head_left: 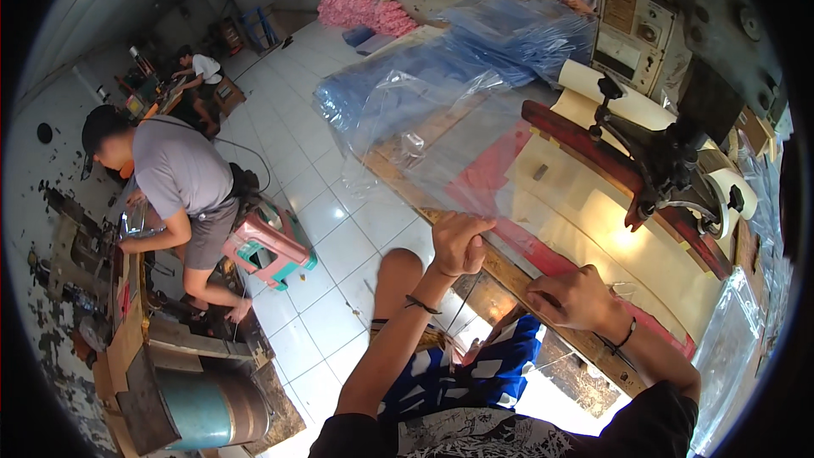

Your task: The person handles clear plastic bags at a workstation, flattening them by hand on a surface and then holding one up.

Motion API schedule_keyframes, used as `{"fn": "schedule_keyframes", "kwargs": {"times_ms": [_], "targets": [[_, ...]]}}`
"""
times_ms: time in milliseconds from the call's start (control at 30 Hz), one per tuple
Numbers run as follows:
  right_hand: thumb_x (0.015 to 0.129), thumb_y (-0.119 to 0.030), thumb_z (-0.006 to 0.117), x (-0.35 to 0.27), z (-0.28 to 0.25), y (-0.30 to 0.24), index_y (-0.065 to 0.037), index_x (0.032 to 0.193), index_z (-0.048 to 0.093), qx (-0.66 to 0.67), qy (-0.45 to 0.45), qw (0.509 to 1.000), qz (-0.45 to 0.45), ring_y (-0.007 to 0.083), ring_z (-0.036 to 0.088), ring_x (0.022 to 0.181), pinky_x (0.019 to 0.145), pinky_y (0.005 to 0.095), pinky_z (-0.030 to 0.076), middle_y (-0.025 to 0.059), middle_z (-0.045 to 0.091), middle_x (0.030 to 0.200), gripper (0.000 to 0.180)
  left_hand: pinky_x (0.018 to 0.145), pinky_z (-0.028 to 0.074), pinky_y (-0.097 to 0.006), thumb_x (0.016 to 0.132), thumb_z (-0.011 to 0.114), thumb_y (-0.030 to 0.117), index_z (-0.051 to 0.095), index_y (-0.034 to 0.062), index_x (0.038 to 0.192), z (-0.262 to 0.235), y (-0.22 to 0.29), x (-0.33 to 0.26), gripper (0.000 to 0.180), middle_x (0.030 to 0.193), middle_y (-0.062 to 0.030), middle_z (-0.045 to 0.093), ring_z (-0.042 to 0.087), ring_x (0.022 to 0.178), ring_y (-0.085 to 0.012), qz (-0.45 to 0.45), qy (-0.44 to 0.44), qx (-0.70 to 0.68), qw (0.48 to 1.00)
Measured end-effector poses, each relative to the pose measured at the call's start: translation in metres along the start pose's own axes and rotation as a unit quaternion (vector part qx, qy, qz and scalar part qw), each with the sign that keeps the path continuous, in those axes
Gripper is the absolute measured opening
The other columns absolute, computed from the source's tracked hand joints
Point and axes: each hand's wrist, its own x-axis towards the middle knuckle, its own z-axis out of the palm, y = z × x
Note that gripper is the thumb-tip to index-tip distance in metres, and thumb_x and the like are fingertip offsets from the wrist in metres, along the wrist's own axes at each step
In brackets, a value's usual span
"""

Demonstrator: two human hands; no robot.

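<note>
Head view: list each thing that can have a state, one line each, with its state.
Left hand: closed, pinching the near edge of the clear plastic sheet.
Right hand: fingers curled, pressing on the worktable edge.
Clear plastic sheet: spread flat over the worktable.
Paper roll: partly unrolled.
Pink stool: tipped on its side.
</note>
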Motion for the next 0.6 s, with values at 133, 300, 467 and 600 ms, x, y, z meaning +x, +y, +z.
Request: {"fn": "schedule_keyframes", "kwargs": {"times_ms": [133,300,467,600], "targets": [[0.089,-0.031,0.063,-0.003,0.007,0.004,-0.019,0.094,0.072,0.005,0.031,0.999,0.010,0.0221,0.066,0.057,0.050,0.0374,0.051,0.0037,0.068,0.068,0.015,0.053,0.034,-0.034,0.095,0.050,0.042,0.071,0.0028,0.080,0.008,-0.003,0.002,0.047,0.053,-0.0058,0.052,0.047,0.048,-0.0228,-0.056,0.005,-0.019,0.998],[0.090,-0.029,0.062,0.002,0.003,0.006,-0.018,0.094,0.071,-0.002,0.021,0.999,-0.026,0.0222,0.066,0.057,0.047,0.0368,0.050,0.0030,0.067,0.068,0.014,0.047,0.029,-0.032,0.091,0.060,0.029,0.070,0.0017,0.072,0.003,-0.003,-0.005,0.034,0.050,-0.0039,0.047,0.040,0.044,-0.0149,-0.192,0.073,-0.124,0.971],[0.091,-0.028,0.062,-0.001,0.005,0.013,-0.017,0.097,0.070,0.010,0.029,0.998,-0.051,0.0210,0.067,0.060,0.048,0.0361,0.051,0.0021,0.069,0.074,0.016,0.043,0.025,-0.030,0.092,0.058,0.014,0.068,0.0008,0.068,0.006,-0.002,-0.005,0.029,0.048,-0.0025,0.045,0.036,0.042,-0.0115,-0.222,0.074,-0.043,0.971],[0.092,-0.030,0.060,-0.006,0.010,0.019,-0.017,0.100,0.070,0.036,0.006,0.999,-0.031,0.0222,0.068,0.066,0.053,0.0378,0.054,0.0007,0.071,0.082,0.019,0.044,0.024,-0.030,0.095,0.054,0.022,0.064,-0.0004,0.066,0.012,0.007,-0.009,0.038,0.049,-0.0006,0.042,0.036,0.044,-0.0097,-0.230,0.034,-0.026,0.972]]}}
